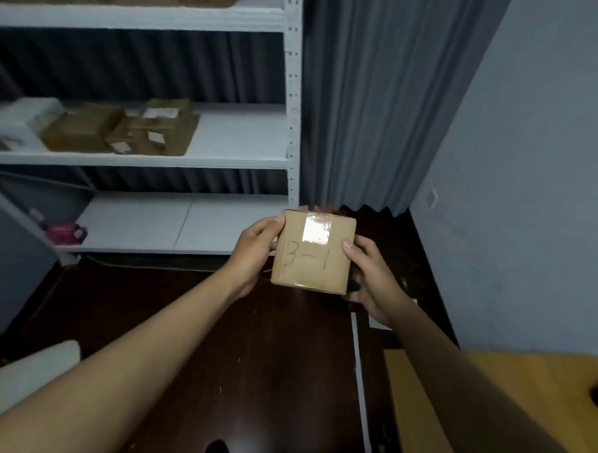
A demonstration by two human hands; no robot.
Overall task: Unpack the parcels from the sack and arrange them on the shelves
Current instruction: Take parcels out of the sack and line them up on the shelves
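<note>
I see a small taped cardboard parcel (313, 252) marked "3-1" at centre, my left hand (255, 255) gripping its 9 o'clock side, right hand (370, 281) its 3 o'clock side, white shelves (225, 161) at 10 o'clock holding brown parcels (151, 131), grey curtain (381, 103) at 12 o'clock, dark floor (267, 379) below.

Pretty dim on my end, everything has a cold bluish cast. The clear tape (316, 232) on the box (313, 252) throws back a bright white glare, and there's a soft sheen on the dark floor (250, 378) at bottom center. The shelves (139, 159) at upper left look smeared and soft. Straight lines bow toward the frame edges, classic wide-angle warp.
</note>
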